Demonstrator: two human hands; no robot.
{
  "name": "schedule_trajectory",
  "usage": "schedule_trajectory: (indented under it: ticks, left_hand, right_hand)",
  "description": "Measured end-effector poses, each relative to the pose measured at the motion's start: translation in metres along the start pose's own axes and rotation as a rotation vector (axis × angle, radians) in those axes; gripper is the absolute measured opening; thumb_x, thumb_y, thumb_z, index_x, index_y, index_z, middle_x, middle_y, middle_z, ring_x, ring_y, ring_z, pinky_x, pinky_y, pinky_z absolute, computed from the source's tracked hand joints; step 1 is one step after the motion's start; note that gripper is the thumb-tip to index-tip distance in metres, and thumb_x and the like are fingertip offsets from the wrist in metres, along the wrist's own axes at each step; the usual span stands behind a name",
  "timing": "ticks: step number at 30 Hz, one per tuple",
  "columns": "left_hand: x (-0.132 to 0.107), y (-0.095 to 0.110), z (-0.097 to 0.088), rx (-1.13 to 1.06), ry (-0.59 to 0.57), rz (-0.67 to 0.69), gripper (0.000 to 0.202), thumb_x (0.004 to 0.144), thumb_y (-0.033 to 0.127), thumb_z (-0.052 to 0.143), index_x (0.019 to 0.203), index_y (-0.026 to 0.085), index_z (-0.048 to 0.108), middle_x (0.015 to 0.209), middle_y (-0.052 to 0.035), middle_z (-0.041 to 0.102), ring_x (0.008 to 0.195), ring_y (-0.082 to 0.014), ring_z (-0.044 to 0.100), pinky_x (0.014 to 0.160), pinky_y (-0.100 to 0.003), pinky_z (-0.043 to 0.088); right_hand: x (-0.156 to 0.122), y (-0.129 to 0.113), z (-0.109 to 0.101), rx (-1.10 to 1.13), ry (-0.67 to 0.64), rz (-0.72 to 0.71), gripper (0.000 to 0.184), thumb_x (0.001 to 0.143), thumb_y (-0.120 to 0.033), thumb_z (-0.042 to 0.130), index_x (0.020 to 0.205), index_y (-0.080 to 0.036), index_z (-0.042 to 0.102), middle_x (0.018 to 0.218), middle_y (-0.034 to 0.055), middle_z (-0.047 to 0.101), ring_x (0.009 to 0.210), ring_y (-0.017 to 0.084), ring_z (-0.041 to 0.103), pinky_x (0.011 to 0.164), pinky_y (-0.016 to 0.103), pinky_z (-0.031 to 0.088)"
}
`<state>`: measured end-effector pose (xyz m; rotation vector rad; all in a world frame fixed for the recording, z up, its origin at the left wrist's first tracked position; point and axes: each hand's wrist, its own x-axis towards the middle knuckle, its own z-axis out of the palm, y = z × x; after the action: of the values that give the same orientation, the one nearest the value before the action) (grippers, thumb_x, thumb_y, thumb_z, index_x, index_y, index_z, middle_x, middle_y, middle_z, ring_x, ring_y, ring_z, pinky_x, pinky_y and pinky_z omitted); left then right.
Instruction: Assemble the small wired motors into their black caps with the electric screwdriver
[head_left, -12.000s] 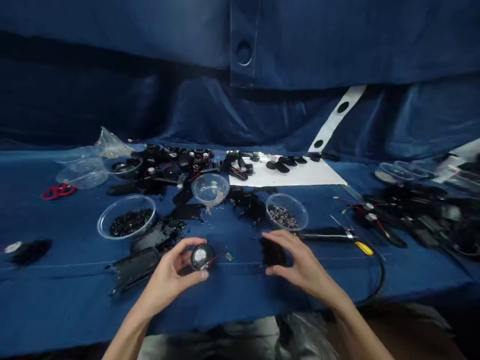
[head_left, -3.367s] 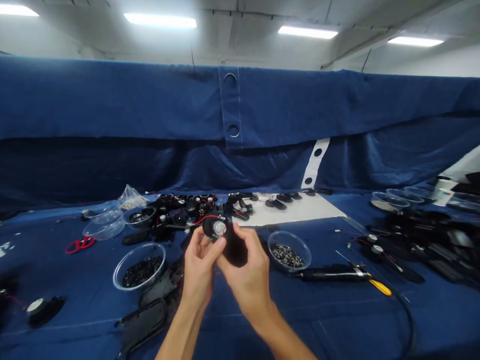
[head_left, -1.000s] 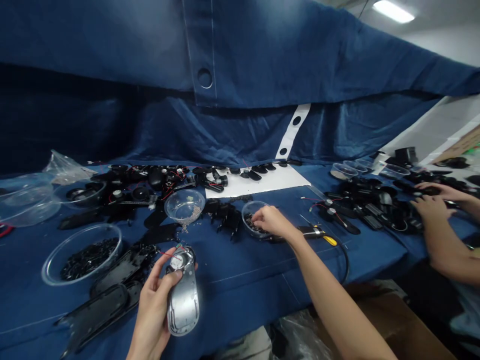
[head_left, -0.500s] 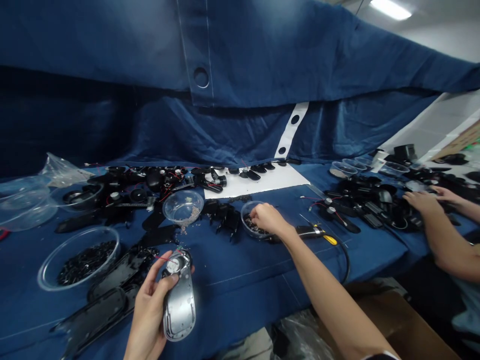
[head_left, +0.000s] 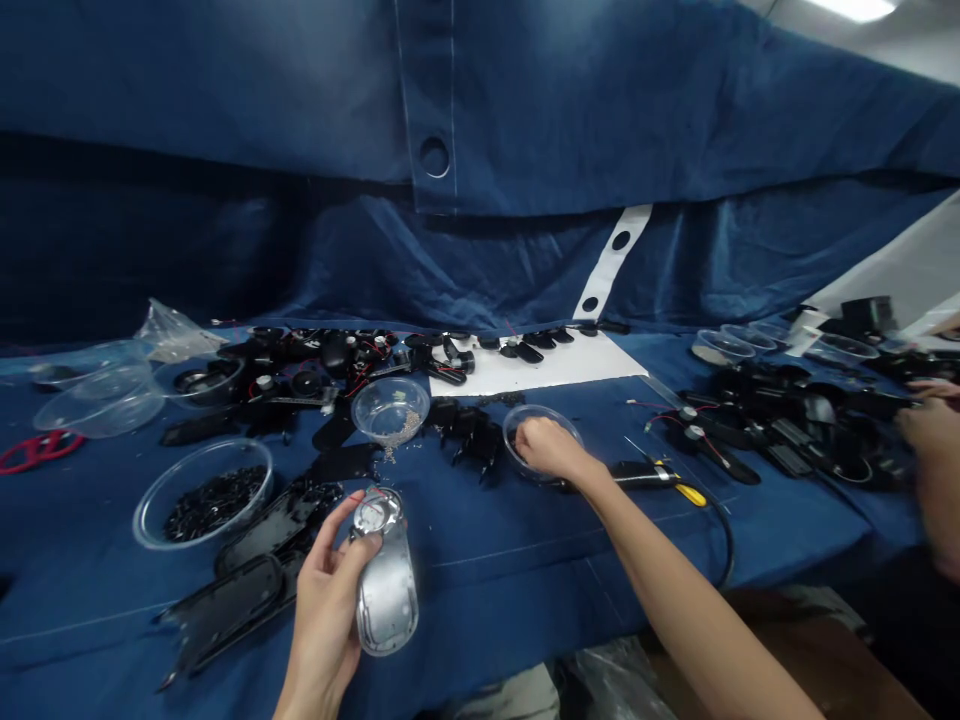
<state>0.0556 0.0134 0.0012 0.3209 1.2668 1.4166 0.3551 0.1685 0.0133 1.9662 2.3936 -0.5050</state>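
My left hand (head_left: 326,600) grips a flat, oblong grey housing (head_left: 387,598) with a rounded end and a round recess at its top. The thumb presses on its face and the fingers wrap behind it. My right hand (head_left: 553,447) reaches into a small clear plastic bowl (head_left: 564,416) holding small dark pieces, perhaps screws. Its fingers are bent together, and their tips are hidden in the bowl. Right of that bowl lies a black corded screwdriver (head_left: 637,475) with a yellow part. Black shell parts (head_left: 472,432) lie left of the bowl.
A clear bowl (head_left: 411,390) has small light pieces in and beside it. A larger bowl (head_left: 142,530) of black parts stands left, near black shells (head_left: 225,610) and red scissors (head_left: 37,450). At right, a co-worker's hand (head_left: 930,420) is by black parts. A blue curtain (head_left: 525,110) hangs behind.
The view has turned left, shifting everything rightward. The grey housing has tilted slightly in my left hand. My right hand stays in the bowl.
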Motion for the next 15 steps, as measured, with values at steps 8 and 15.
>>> schedule_trajectory:
  ticks: [8,15]
  left_hand:
    - [0.001,-0.001,-0.004,-0.014,-0.004,0.007,0.084,0.058,0.027,0.093,0.137,0.026,0.067,0.067,0.0042,0.069,0.049,-0.0129,0.062,0.048,-0.019,0.048]
    - [-0.004,0.0,0.021,-0.079,0.008,0.071,0.081,0.06,0.028,0.094,0.136,0.026,0.066,0.059,0.0086,0.062,0.047,-0.0115,0.06,0.049,-0.018,0.049]
  right_hand:
    - [-0.007,0.015,-0.014,0.372,0.201,-0.024,0.027,0.1,-0.042,0.065,0.101,-0.015,0.069,0.097,0.0036,0.072,0.086,0.016,0.069,0.082,0.037,0.059]
    - [-0.071,-0.054,-0.01,0.784,0.498,-0.152,0.029,0.097,-0.047,0.06,0.092,-0.02,0.069,0.089,0.0047,0.07,0.082,0.019,0.066,0.074,0.033,0.054]
